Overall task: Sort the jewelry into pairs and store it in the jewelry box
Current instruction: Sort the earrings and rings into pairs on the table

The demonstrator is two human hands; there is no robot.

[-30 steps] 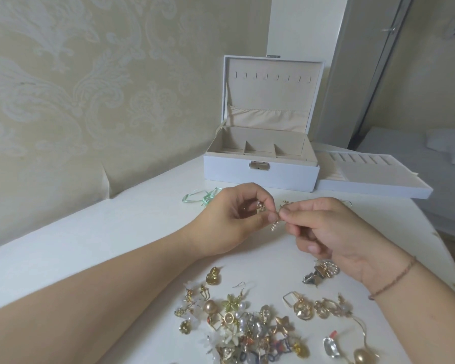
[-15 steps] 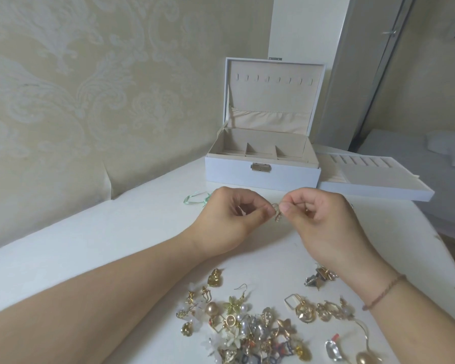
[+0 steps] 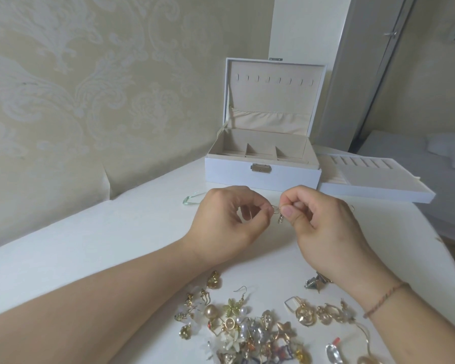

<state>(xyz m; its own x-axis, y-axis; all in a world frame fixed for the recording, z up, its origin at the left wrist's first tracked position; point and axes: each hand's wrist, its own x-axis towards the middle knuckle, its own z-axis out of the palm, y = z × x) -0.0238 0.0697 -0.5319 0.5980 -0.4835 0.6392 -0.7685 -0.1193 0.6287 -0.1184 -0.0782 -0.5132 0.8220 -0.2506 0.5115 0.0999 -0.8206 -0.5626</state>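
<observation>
Head view: the left hand (image 3: 227, 222) and right hand (image 3: 323, 219) meet above the middle of the table (image 3: 90, 248), both pinching a small gold earring (image 3: 278, 215) between thumb and fingertips. The pairing step looks to be in hand. The jewelry box (image 3: 263, 174) stands open at the table's far edge, its compartments apparently bare; the unsorted jewelry heap (image 3: 252, 332) lies at the near edge. Next, the earring likely needs carrying forward into a compartment.

The jewelry box (image 3: 263, 177) stands behind the jewelry pile (image 3: 250, 329), the tray (image 3: 376, 191) beside its right.
</observation>
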